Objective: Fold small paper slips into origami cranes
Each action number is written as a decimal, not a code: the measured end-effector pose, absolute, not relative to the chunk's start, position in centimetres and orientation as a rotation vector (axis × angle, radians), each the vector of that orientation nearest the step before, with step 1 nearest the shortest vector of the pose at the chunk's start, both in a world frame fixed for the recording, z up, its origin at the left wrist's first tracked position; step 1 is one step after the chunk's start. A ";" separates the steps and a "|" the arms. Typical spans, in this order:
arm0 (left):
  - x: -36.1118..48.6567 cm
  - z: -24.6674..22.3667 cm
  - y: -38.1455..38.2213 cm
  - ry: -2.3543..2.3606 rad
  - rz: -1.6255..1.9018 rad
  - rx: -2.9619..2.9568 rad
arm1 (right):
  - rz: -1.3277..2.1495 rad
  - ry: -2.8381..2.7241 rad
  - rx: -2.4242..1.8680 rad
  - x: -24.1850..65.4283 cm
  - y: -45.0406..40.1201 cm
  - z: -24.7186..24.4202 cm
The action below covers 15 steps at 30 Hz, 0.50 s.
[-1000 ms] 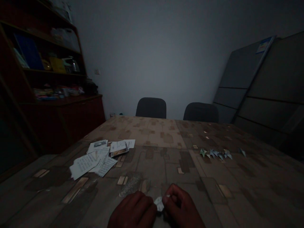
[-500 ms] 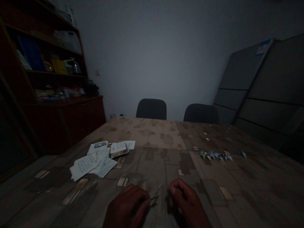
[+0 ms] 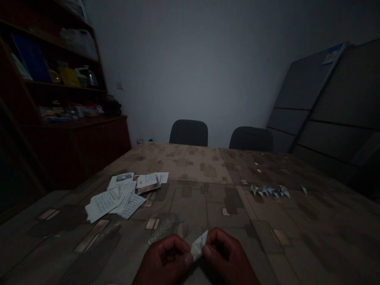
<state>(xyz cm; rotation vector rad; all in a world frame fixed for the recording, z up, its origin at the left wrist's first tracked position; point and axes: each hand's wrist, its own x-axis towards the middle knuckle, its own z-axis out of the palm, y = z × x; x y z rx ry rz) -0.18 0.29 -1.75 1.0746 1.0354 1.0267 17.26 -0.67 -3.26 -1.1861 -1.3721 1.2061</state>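
Between my two hands, low over the near part of the table, is a small folded piece of paper (image 3: 198,246), pale with faint print and a pointed upper end. My left hand (image 3: 168,256) pinches its left side between thumb and fingers. On the other side my right hand (image 3: 224,253) grips the edge with thumb and bent fingers. Part of the paper is hidden behind the fingertips. Further right on the table stands a row of small folded paper pieces (image 3: 268,191), with a single folded piece (image 3: 303,189) apart from them.
Loose printed paper sheets (image 3: 105,202) lie overlapping on the left of the patterned table (image 3: 190,198). Beyond the far edge are two dark chairs (image 3: 189,132) (image 3: 251,138). A wooden cabinet (image 3: 101,138) with filled shelves stands left, grey panels (image 3: 292,91) at right.
My right hand has come in to the left and now grips the paper too. The paper has turned so that its broad face shows. The view has shifted slightly.
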 end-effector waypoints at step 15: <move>0.3 -2.1 -0.1 1.021 0.989 1.012 | 1.178 -1.458 -1.226 17.5 -0.8 -2.7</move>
